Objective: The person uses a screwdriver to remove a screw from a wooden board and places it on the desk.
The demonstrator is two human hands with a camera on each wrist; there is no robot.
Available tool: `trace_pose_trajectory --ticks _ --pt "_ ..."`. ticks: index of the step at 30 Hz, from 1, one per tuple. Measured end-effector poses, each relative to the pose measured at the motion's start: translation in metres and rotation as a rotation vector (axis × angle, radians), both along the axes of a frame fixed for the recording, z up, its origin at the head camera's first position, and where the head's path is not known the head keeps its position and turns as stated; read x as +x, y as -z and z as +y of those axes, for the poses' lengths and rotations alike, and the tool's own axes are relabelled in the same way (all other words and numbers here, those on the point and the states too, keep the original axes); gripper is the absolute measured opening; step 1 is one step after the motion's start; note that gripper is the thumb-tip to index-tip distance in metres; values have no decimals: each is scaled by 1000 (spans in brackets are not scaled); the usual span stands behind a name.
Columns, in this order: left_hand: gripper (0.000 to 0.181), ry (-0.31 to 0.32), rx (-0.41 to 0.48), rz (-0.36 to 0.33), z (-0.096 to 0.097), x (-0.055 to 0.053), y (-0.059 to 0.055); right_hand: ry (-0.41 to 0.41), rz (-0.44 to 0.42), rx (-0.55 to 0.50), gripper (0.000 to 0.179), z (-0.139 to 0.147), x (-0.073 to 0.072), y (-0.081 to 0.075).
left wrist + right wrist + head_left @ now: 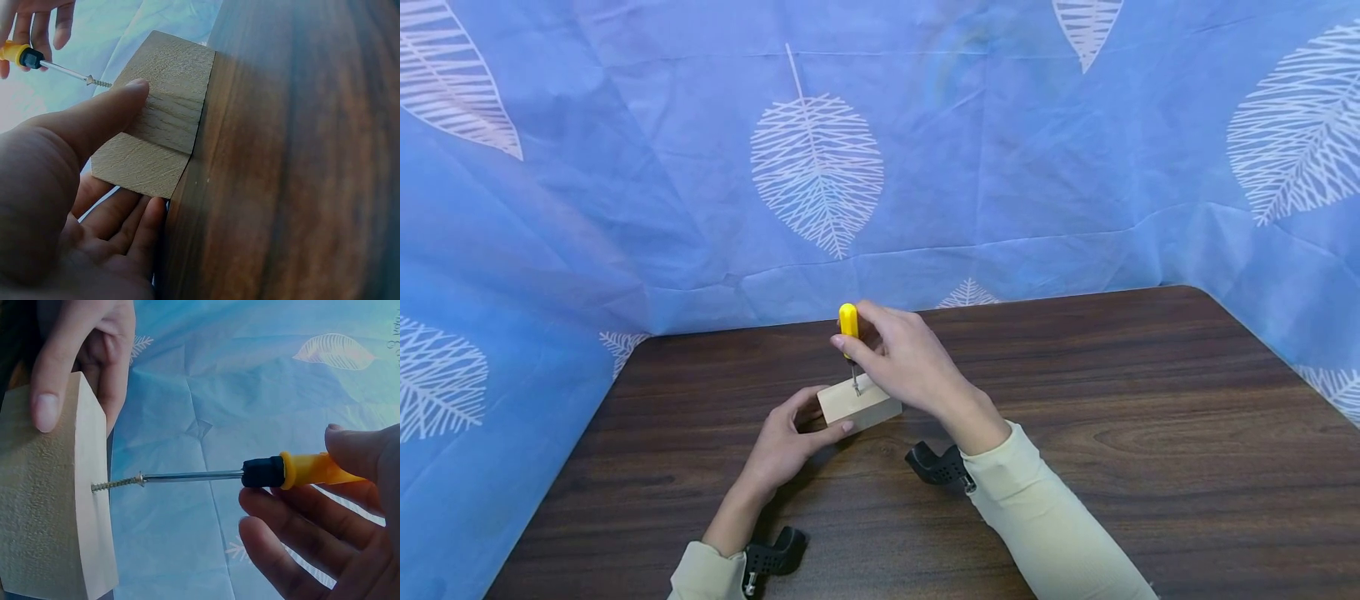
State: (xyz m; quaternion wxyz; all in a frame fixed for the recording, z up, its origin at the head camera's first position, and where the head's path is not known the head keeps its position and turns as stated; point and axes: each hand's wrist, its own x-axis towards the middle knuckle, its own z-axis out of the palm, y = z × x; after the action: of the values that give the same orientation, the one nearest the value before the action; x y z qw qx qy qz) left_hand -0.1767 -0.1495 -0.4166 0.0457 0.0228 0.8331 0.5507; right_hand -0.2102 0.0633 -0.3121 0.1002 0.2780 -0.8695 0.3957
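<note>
A pale wooden block [868, 412] lies on the dark table. My left hand [782, 446] grips it at its left end, thumb [125, 103] on the near face and fingers behind. A screw [119, 484] stands slightly tilted in the block's top, much of its thread showing. On the screw's head rests the tip of a screwdriver [848, 321] with a yellow handle, a black collar [262, 472] and a metal shaft [194, 477]. My right hand [913, 358] holds the handle between thumb and fingers, above the block. The left wrist view shows the screw partly behind the left thumb.
The dark wood-grain table [1112, 417] stretches out to the right and in front. Behind and to the left hangs a blue cloth [700, 167] with white leaf prints. Black wrist mounts [936, 462] sit at both cuffs, just above the tabletop.
</note>
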Motion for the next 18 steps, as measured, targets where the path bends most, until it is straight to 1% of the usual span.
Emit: trace_pose_trajectory --ticks 3,6,11,14,18 --pt "54 -1 -7 4 0 0 0 -2 2 -32 19 0 0 0" --pt "54 -4 -10 7 0 0 0 -4 -18 -66 24 1 -1 -1" --pt "54 -5 -6 7 0 0 0 -1 -50 -83 20 1 -1 -1" --pt "54 -8 -13 7 1 0 0 6 -48 -77 21 1 -1 -1" --pt "54 -7 -18 5 1 0 0 9 -21 -75 22 1 0 -1"
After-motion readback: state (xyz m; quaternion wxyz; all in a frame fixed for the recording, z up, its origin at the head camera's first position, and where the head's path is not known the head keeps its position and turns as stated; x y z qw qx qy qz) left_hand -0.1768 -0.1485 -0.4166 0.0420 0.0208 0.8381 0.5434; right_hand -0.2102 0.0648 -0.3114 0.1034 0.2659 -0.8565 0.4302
